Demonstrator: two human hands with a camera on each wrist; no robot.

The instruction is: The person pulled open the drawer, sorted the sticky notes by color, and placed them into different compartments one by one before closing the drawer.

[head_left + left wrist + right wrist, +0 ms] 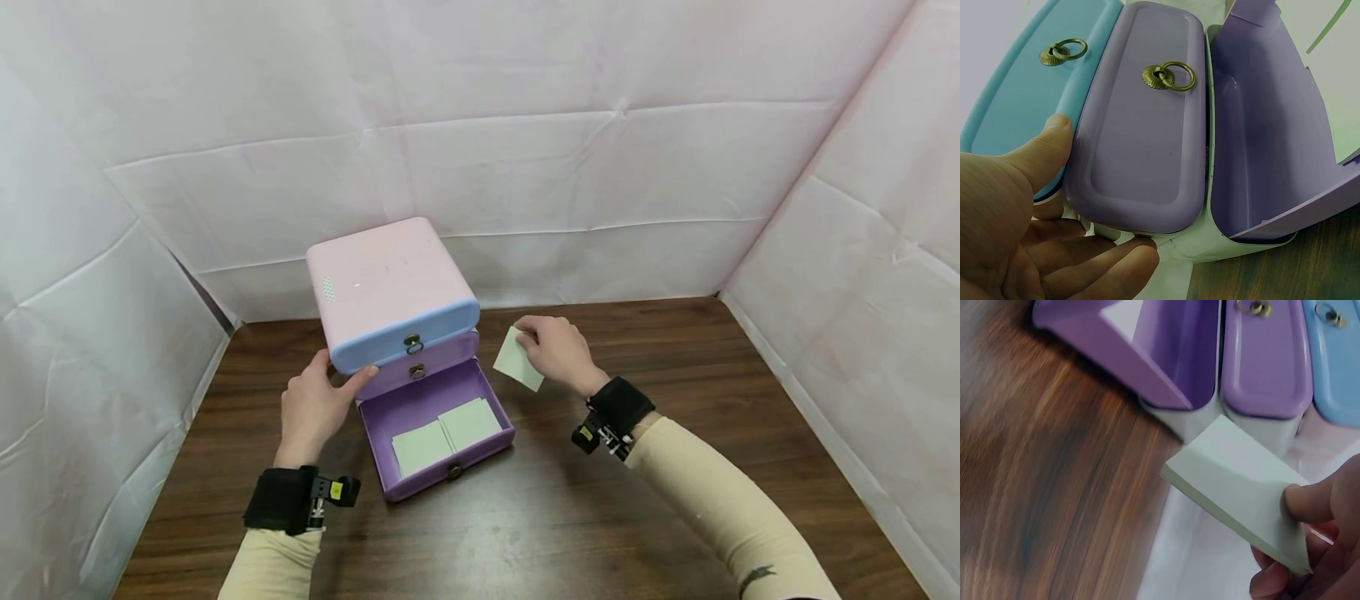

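Two pads (446, 433) lay in the open bottom drawer (480, 392) — your right hand (557, 350) pinched a third pad (517, 360), your left hand (315, 408), fingers relaxed, steadied the cabinet (386, 287).

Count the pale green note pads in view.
3: two lie side by side in the open bottom drawer, pad one and pad two; the right hand holds the third.
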